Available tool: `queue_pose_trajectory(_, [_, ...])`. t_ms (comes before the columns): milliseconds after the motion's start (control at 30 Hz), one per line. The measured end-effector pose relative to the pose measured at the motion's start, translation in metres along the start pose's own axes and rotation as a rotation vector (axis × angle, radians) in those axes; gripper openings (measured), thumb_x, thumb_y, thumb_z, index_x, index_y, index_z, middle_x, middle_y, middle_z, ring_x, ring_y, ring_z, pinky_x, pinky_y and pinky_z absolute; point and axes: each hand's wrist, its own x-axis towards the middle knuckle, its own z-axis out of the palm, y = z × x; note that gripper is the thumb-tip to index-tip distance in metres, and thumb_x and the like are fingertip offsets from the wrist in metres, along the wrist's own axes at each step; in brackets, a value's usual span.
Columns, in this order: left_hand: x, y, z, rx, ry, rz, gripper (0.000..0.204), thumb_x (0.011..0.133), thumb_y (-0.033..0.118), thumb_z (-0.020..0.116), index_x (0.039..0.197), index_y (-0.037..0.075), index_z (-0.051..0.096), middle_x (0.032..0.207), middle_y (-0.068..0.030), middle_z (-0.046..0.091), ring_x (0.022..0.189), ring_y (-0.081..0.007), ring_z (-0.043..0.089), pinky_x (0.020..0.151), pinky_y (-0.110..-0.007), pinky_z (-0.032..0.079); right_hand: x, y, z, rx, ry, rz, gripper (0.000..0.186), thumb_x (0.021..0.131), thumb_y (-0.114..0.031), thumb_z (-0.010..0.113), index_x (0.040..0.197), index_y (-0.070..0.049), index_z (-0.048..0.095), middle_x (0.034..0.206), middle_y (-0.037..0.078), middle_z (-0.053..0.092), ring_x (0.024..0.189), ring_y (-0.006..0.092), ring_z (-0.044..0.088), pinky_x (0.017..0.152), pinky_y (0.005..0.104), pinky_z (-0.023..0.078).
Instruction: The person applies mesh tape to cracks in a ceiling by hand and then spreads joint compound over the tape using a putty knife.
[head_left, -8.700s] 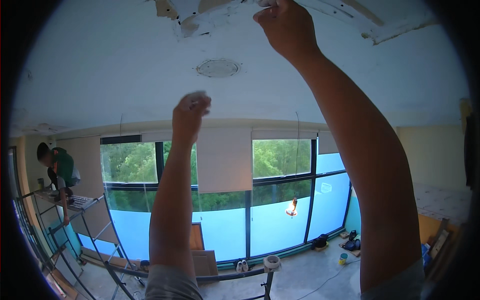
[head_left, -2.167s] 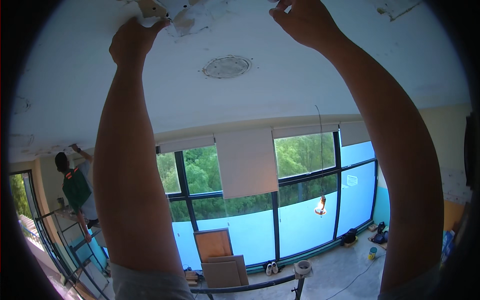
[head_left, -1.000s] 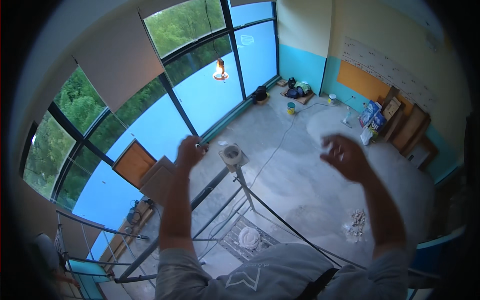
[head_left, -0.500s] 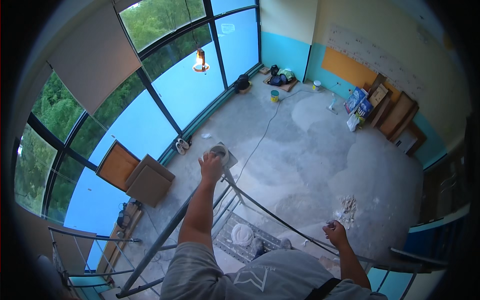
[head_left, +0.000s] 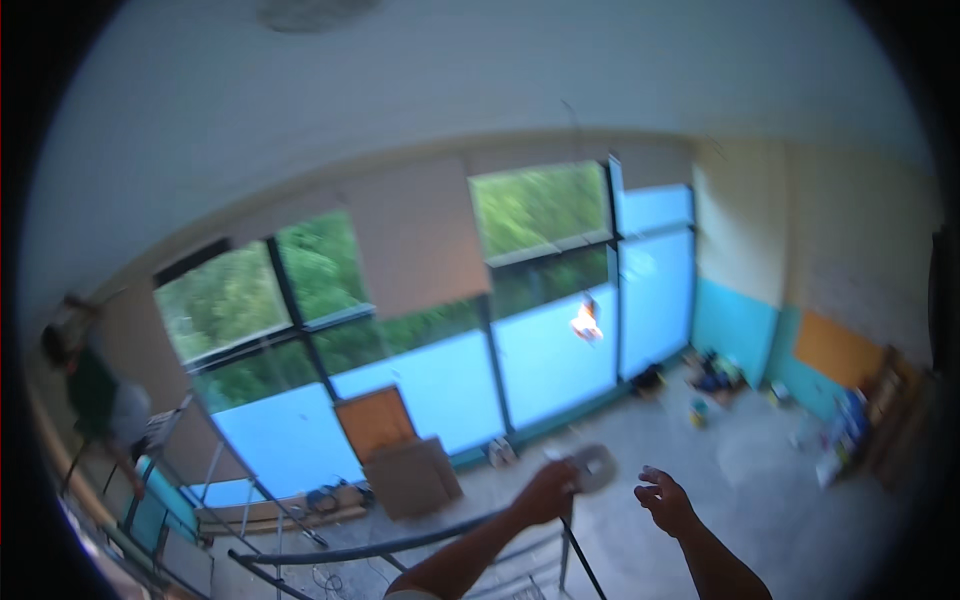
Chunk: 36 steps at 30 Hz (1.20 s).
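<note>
My left hand (head_left: 545,492) is closed round the edge of a pale, ring-shaped roll of tape (head_left: 597,468), held out above the scaffold's rail. To the right of it, my right hand (head_left: 668,500) is raised with bent fingers that look apart. I make out nothing in it, though motion blurs the fingertips. Below my left forearm runs the grey metal scaffold rail (head_left: 400,545), and a dark bar (head_left: 583,560) slopes down between my arms.
A bare bulb lamp (head_left: 586,322) hangs before the windows. Brown boards (head_left: 412,478) lean at the window wall. Another person (head_left: 95,395) is up on a second scaffold at far left. Buckets (head_left: 698,412), bags (head_left: 850,415) and boards (head_left: 885,410) stand along the right side.
My view has swung up and left, bringing in the ceiling and the other person. My left hand has lifted the tape roll off the square plate; my right hand has come up near it.
</note>
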Motion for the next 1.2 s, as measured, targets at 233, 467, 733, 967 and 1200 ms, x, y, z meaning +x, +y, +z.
queue_pose_trajectory(233, [-0.014,0.205,-0.139,0.440,0.034,-0.225,0.032,0.083,0.014,0.069,0.110,0.001,0.061,0.116,-0.0190,0.058,0.115,-0.0366,0.052,0.104,-0.047,0.037,0.072,-0.166,0.045,0.093,-0.480,-0.355,0.040,0.090,-0.025,0.066,0.118,0.003,0.061,0.108,0.013,0.068,0.097,0.0214,0.064,0.087,0.0341,0.050])
queue_pose_trajectory(467, [-0.045,0.249,-0.238,0.819,0.348,-0.044,0.041,0.079,0.011,0.074,0.116,0.000,0.059,0.117,-0.0203,0.060,0.111,-0.0374,0.058,0.095,-0.044,0.048,0.044,-0.340,0.078,-0.057,-0.363,-0.925,0.021,0.083,-0.020,0.071,0.088,0.000,0.066,0.081,0.012,0.067,0.075,0.0218,0.065,0.072,0.0348,0.050])
queue_pose_trajectory(733, [-0.041,0.354,-0.311,1.083,0.636,-0.045,0.038,0.086,0.020,0.066,0.113,-0.005,0.055,0.100,-0.0250,0.063,0.094,-0.0393,0.063,0.084,-0.045,0.050,0.011,-0.489,0.090,0.091,-0.363,-1.212,0.021,0.080,-0.018,0.073,0.086,-0.001,0.063,0.077,0.012,0.065,0.073,0.0206,0.063,0.070,0.0344,0.050])
queue_pose_trajectory(967, [-0.010,0.408,-0.362,1.019,0.995,0.153,0.033,0.088,0.016,0.060,0.113,-0.005,0.053,0.097,-0.0235,0.065,0.091,-0.0311,0.066,0.081,-0.040,0.051,-0.052,-0.606,0.059,-0.095,0.000,-1.674,0.017,0.084,-0.021,0.065,0.083,-0.005,0.067,0.079,0.014,0.068,0.075,0.0319,0.065,0.072,0.0403,0.051])
queue_pose_trajectory(1200, [0.022,0.432,-0.417,1.028,1.064,0.312,0.043,0.089,0.022,0.063,0.120,-0.003,0.050,0.105,-0.0210,0.065,0.099,-0.0294,0.066,0.087,-0.039,0.050,-0.114,-0.707,0.033,-0.301,0.488,-2.023,0.017,0.087,-0.019,0.064,0.093,-0.003,0.067,0.081,0.012,0.068,0.075,0.0242,0.067,0.072,0.0361,0.053])
